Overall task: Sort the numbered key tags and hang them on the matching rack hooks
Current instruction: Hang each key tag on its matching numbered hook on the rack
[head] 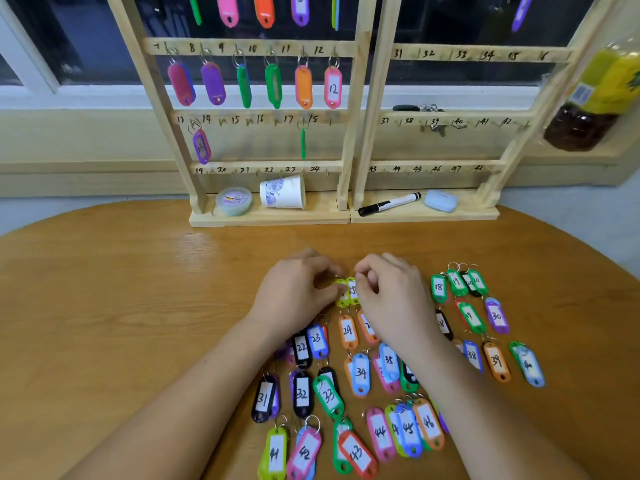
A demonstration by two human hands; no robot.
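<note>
The left hand (298,292) and the right hand (391,296) are brought together near the middle of the desk (138,306), each with fingers curled and pinched onto the far end of a pair of yellow-green tags (347,292). The two tags lie side by side and touching, on or just above the desk surface, at the far edge of the spread of numbered tags, with tag 24 (347,330) just nearer and green tag 18 (438,288) to the right. Their long axis runs near to far. The end with the small dark hole points near, and the ring end points far, toward the left rack (355,98), and is hidden under the fingertips. The label on the right-hand tag is partly covered and cannot be read with certainty. Several faults are judged possible from here. If the rings are linked, both tags may be lifted when only one is pulled. A half-hidden number may be misread, so that the wrong hook is chosen on the 13–18 rail (242,120), where several hooks are free. Both forearms pass over the laid-out rows, so a low withdrawal may sweep sorted tags out of order.
</note>
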